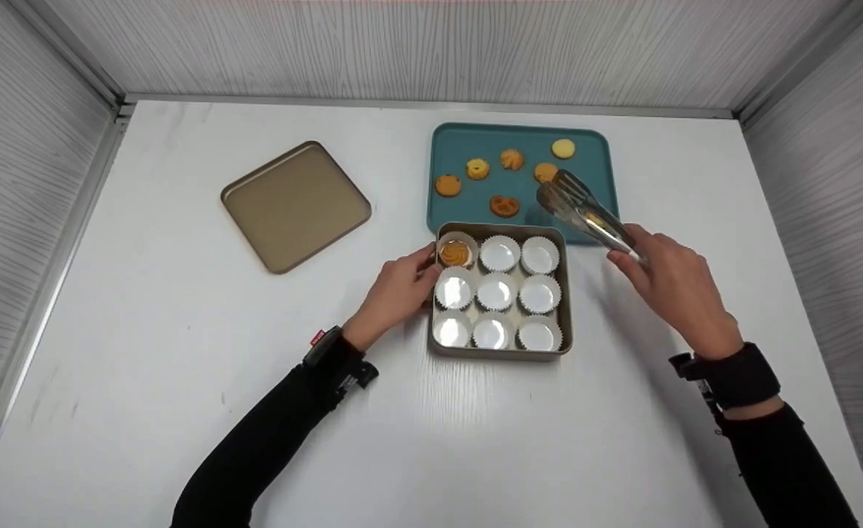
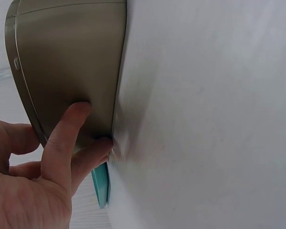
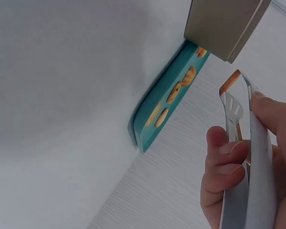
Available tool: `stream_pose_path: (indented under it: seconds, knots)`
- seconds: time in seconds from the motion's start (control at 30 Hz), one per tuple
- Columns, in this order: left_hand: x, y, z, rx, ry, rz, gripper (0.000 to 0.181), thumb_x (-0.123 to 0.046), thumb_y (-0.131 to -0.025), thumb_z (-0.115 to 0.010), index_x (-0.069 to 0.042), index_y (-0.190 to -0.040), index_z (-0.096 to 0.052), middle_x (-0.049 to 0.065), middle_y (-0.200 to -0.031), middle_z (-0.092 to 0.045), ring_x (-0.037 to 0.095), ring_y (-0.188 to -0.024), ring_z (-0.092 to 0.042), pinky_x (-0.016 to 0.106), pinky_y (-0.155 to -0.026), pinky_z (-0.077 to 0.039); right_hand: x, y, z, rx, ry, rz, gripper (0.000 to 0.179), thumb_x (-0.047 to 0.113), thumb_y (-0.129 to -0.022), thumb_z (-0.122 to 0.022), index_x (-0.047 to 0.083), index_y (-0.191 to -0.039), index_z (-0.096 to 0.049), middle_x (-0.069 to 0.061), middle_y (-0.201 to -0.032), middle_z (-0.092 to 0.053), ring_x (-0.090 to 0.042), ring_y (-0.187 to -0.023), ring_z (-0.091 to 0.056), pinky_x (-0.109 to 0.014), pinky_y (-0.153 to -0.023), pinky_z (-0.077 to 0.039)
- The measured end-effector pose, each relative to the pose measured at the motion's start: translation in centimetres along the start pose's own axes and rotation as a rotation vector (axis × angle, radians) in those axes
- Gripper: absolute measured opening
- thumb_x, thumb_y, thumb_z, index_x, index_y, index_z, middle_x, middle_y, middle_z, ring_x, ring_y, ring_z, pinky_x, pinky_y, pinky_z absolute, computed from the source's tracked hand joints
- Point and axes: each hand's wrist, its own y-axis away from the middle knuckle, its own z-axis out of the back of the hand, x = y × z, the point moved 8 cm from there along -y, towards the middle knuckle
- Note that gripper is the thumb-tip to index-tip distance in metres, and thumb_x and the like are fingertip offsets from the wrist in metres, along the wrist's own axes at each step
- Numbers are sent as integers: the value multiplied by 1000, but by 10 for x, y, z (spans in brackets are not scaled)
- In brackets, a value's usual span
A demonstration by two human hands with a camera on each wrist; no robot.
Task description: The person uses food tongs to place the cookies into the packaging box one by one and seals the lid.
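Observation:
My right hand (image 1: 677,286) grips metal tongs (image 1: 596,224), their slotted tips apart above the teal tray (image 1: 468,133). An orange-brown patch shows on one tong tip in the right wrist view. Below the tips lies a round biscuit (image 1: 545,172). With my left hand (image 1: 400,292) I touch the left side of a square metal tin (image 1: 501,353); in the left wrist view, fingers (image 2: 62,143) rest against its outer wall. White fluted paper cups (image 1: 500,253) fill the tin in rows. A swirled biscuit (image 1: 454,254) sits in the far left cup.
Several biscuits are spread over the teal tray, among them a pretzel-shaped one (image 1: 504,206) and a pale round one (image 1: 563,149). A brown metal lid (image 1: 295,209) lies on the white table (image 1: 160,323) to the left. Grey panels (image 1: 431,51) stand around the table.

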Motion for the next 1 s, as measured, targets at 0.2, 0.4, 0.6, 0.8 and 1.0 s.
stream_pose_path:
  seconds: [0.2,0.4,0.6,0.8,1.0]
  knots:
    - [0,0,1,3,11,-6,51,-21,-108,-51,0,-154,-46,17,-143,-60,26,-129,-60,41,-107,-48,11,3,3,8,-23,40,42,26,-100,-71,-1,-133,-63,-15,-85,-67,-25,-67,-55,-42,-58,-47]
    - [1,-1,1,5,14,7,51,-20,-108,-51,1,-154,-46,19,-140,-62,25,-126,-61,40,-106,-49,27,8,3,20,-27,104,45,21,-97,-76,-2,-133,-63,-19,-88,-69,-27,-69,-59,-44,-59,-51]
    - [2,-2,-1,10,4,13,51,-21,-108,-50,2,-154,-45,19,-142,-61,27,-131,-58,40,-109,-47,37,10,0,71,-5,107,48,24,-98,-75,2,-138,-61,-17,-89,-70,-25,-69,-58,-40,-58,-50]
    - [1,-2,0,5,-1,7,51,-20,-108,-51,2,-153,-46,19,-143,-60,29,-133,-56,41,-111,-45,43,12,-3,107,38,139,48,27,-97,-75,4,-138,-63,-11,-81,-65,-22,-63,-56,-38,-54,-48]
    - [0,0,0,5,6,-1,50,-20,-108,-51,1,-153,-47,19,-142,-61,28,-132,-58,41,-110,-46,50,12,-8,119,117,200,48,31,-96,-76,5,-135,-66,-9,-80,-62,-23,-62,-61,-41,-52,-52]
